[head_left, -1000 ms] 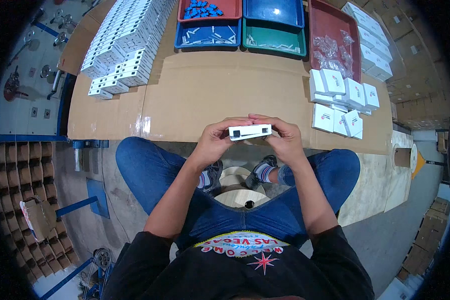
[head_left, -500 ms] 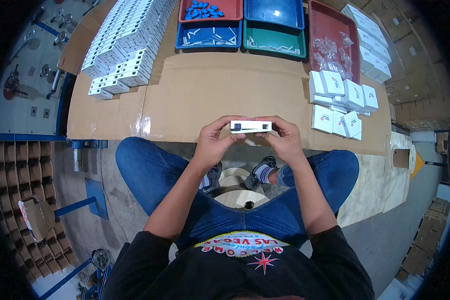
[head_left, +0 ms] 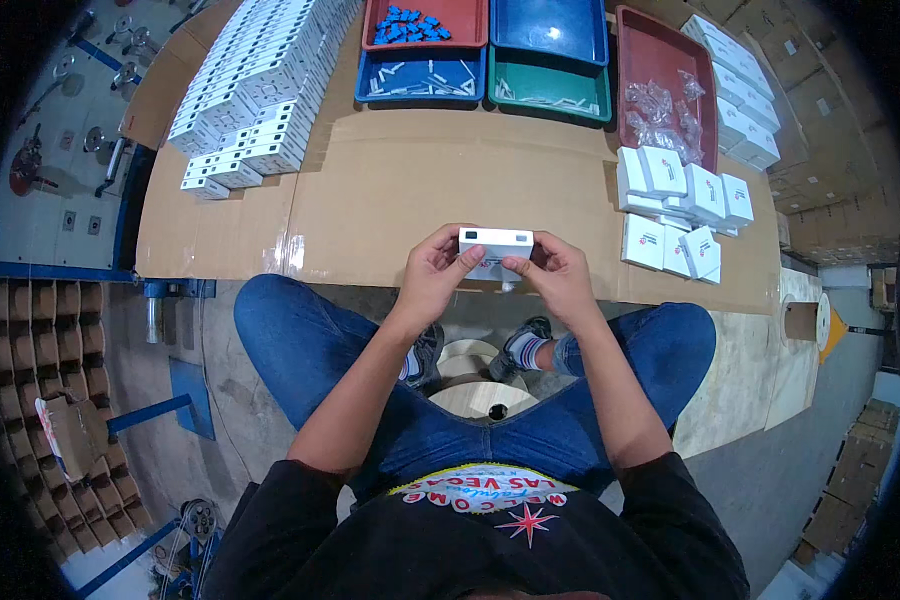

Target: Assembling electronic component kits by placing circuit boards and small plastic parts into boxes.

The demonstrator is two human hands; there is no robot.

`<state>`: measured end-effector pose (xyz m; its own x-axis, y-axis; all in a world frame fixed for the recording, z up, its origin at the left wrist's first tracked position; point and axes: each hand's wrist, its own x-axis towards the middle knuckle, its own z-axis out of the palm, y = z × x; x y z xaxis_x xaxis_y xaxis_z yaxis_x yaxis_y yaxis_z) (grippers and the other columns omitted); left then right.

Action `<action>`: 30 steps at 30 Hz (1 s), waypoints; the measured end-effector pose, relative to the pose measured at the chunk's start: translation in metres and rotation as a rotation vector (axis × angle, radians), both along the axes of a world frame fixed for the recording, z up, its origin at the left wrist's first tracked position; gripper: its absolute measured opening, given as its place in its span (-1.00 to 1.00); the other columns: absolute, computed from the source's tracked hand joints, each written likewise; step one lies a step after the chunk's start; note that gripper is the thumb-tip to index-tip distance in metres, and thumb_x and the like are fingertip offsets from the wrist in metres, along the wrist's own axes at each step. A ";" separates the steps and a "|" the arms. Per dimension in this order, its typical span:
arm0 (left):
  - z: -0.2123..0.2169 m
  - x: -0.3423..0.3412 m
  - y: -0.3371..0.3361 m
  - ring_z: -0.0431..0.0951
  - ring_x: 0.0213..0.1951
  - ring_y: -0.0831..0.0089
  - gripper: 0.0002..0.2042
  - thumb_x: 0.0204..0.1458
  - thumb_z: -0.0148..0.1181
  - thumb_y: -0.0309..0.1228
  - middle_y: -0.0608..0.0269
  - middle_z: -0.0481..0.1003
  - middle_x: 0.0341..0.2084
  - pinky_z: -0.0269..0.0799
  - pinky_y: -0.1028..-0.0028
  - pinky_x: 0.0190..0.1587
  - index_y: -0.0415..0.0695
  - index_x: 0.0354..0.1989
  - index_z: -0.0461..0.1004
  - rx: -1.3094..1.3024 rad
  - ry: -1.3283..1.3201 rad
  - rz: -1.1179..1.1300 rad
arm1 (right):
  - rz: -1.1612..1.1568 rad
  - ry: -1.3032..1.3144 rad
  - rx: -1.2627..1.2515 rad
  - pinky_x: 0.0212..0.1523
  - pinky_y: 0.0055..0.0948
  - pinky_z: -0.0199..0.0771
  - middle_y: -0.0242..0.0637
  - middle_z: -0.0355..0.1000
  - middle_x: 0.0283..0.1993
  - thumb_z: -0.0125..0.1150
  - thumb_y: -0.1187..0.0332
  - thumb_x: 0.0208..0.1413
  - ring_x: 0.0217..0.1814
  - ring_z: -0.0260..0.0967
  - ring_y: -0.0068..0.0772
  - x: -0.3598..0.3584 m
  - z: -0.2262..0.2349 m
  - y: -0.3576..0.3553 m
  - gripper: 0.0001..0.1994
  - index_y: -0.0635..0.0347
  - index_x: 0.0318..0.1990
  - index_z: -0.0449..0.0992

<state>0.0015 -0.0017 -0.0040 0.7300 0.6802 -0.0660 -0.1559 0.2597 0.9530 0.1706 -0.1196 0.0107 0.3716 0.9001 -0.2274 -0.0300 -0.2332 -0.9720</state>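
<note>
We pinch the small white box [head_left: 496, 243] between left hand [head_left: 438, 275] and right hand [head_left: 558, 280], fingers closed on its ends, holding it level above the near edge of the cardboard-covered table [head_left: 390, 190] for working access.

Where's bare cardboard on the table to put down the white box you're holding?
The widest bare stretch of the cardboard-covered table lies just beyond the white box held in both hands, bordered by the trays at the far edge, the stacked white boxes on the left and the loose small boxes on the right. Those three sides are crowded.

left hand [head_left: 438, 272], right hand [head_left: 558, 275], gripping small white box [head_left: 496, 243]
</note>
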 end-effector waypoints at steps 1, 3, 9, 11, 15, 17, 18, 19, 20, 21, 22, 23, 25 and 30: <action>0.001 0.004 -0.001 0.53 -0.06 0.56 -0.75 0.25 0.25 -0.45 0.28 0.57 -0.13 0.46 0.50 0.05 -0.25 0.05 0.49 -0.031 -0.022 0.020 | -0.056 0.058 0.084 -0.01 -0.51 0.57 -0.31 0.58 -0.06 0.42 0.52 0.11 -0.04 0.53 -0.53 0.000 -0.009 0.002 -0.63 0.30 0.08 0.51; -0.003 0.008 0.000 0.53 -0.06 0.56 -0.76 0.26 0.24 -0.46 0.28 0.57 -0.12 0.46 0.51 0.05 -0.25 0.05 0.49 -0.053 -0.048 0.045 | -0.105 0.113 0.178 -0.02 -0.51 0.57 -0.28 0.57 -0.01 0.43 0.50 0.11 0.00 0.53 -0.50 -0.002 -0.010 0.005 -0.57 0.29 0.13 0.48; -0.004 0.007 -0.011 0.53 -0.10 0.57 -0.71 0.27 0.25 -0.36 0.27 0.54 -0.05 0.48 0.55 -0.04 -0.17 0.09 0.44 -0.162 0.090 0.218 | -0.094 -0.466 0.083 0.17 -0.30 0.50 -0.14 0.45 0.21 0.57 0.37 -0.05 0.20 0.46 -0.28 -0.022 0.003 0.003 -0.26 0.20 0.30 0.32; 0.008 0.010 -0.019 0.52 -0.19 0.60 -0.71 0.31 0.19 -0.25 0.33 0.51 -0.10 0.47 0.60 -0.20 -0.13 0.09 0.43 -0.366 -0.059 0.000 | -0.030 -0.517 0.143 0.17 -0.17 0.51 -0.05 0.45 0.22 0.57 0.28 -0.05 0.24 0.46 -0.07 -0.025 -0.004 0.000 -0.23 0.22 0.32 0.30; -0.022 0.008 -0.019 0.50 -0.31 0.61 -0.73 0.34 0.13 -0.19 0.35 0.50 -0.23 0.44 0.61 -0.30 -0.12 0.04 0.44 -0.302 -0.046 -0.002 | -0.079 -0.156 0.031 0.13 -0.34 0.48 -0.08 0.52 0.08 0.29 0.34 0.25 0.14 0.49 -0.32 -0.029 0.008 0.000 -0.55 0.25 0.25 0.40; -0.024 0.006 -0.016 0.46 -0.39 0.63 -0.72 0.38 0.04 -0.15 0.34 0.49 -0.32 0.43 0.56 -0.37 -0.13 -0.09 0.48 -0.342 -0.001 -0.033 | -0.089 -0.233 0.108 0.06 -0.41 0.47 -0.15 0.54 -0.02 0.17 0.36 0.34 0.04 0.48 -0.46 -0.026 0.000 0.002 -0.69 0.28 0.16 0.48; -0.030 0.004 -0.012 0.46 -0.39 0.63 -0.72 0.38 0.04 -0.15 0.34 0.49 -0.32 0.43 0.56 -0.37 -0.13 -0.09 0.48 -0.344 -0.010 -0.034 | -0.103 -0.323 0.149 0.03 -0.43 0.47 -0.17 0.54 -0.04 0.17 0.35 0.34 0.01 0.48 -0.47 -0.026 0.004 0.003 -0.70 0.29 0.13 0.49; -0.033 0.000 -0.006 0.39 -0.47 0.65 -0.70 0.38 0.02 -0.13 0.39 0.45 -0.40 0.33 0.57 -0.44 -0.12 -0.17 0.49 -0.352 0.051 -0.065 | -0.116 -0.410 0.190 -0.01 -0.45 0.47 -0.18 0.54 -0.06 0.18 0.34 0.34 -0.02 0.48 -0.49 -0.027 0.010 0.004 -0.72 0.31 0.10 0.51; -0.037 -0.002 -0.003 0.32 -0.54 0.68 -0.67 0.38 0.01 -0.10 0.44 0.41 -0.49 0.23 0.58 -0.51 -0.11 -0.25 0.50 -0.359 0.113 -0.096 | -0.114 -0.416 0.188 -0.01 -0.45 0.47 -0.18 0.54 -0.06 0.18 0.34 0.34 -0.02 0.48 -0.49 -0.029 0.017 0.006 -0.72 0.31 0.10 0.51; -0.034 -0.001 -0.004 0.32 -0.54 0.68 -0.67 0.38 0.01 -0.10 0.44 0.41 -0.49 0.23 0.58 -0.51 -0.11 -0.25 0.50 -0.365 0.108 -0.097 | -0.124 -0.353 0.241 -0.02 -0.45 0.47 -0.18 0.54 -0.07 0.18 0.35 0.33 -0.05 0.48 -0.47 -0.035 0.027 0.010 -0.73 0.32 0.08 0.52; -0.030 0.000 -0.006 0.22 -0.60 0.67 -0.62 0.36 0.00 -0.04 0.50 0.31 -0.59 0.09 0.56 -0.55 -0.08 -0.35 0.49 -0.328 0.215 -0.153 | -0.136 -0.289 0.295 -0.04 -0.44 0.47 -0.17 0.53 -0.09 0.19 0.35 0.33 -0.08 0.48 -0.45 -0.040 0.035 0.013 -0.74 0.33 0.05 0.54; -0.025 -0.001 -0.009 0.13 -0.66 0.66 -0.56 0.34 -0.01 0.03 0.55 0.21 -0.70 -0.04 0.55 -0.59 -0.05 -0.44 0.47 -0.289 0.322 -0.208 | -0.135 -0.293 0.292 -0.04 -0.44 0.47 -0.17 0.53 -0.09 0.19 0.35 0.33 -0.08 0.48 -0.45 -0.043 0.039 0.017 -0.74 0.33 0.05 0.54; -0.032 -0.003 -0.018 0.18 -0.64 0.64 -0.56 0.31 0.03 0.05 0.52 0.25 -0.69 0.03 0.52 -0.57 -0.06 -0.43 0.49 -0.242 0.351 -0.287 | -0.161 -0.321 0.296 -0.04 -0.45 0.46 -0.19 0.51 -0.12 0.21 0.33 0.32 -0.09 0.48 -0.41 -0.049 0.048 0.026 -0.74 0.34 0.02 0.54; -0.041 -0.007 -0.041 0.55 -0.37 0.32 -0.50 0.24 0.10 0.08 0.11 0.60 -0.43 0.44 0.29 -0.26 -0.20 -0.30 0.63 0.290 0.502 -0.611 | -0.244 -0.501 0.289 -0.08 -0.45 0.45 -0.24 0.46 -0.17 0.21 0.28 0.34 -0.13 0.46 -0.45 -0.032 0.027 0.029 -0.74 0.36 -0.08 0.55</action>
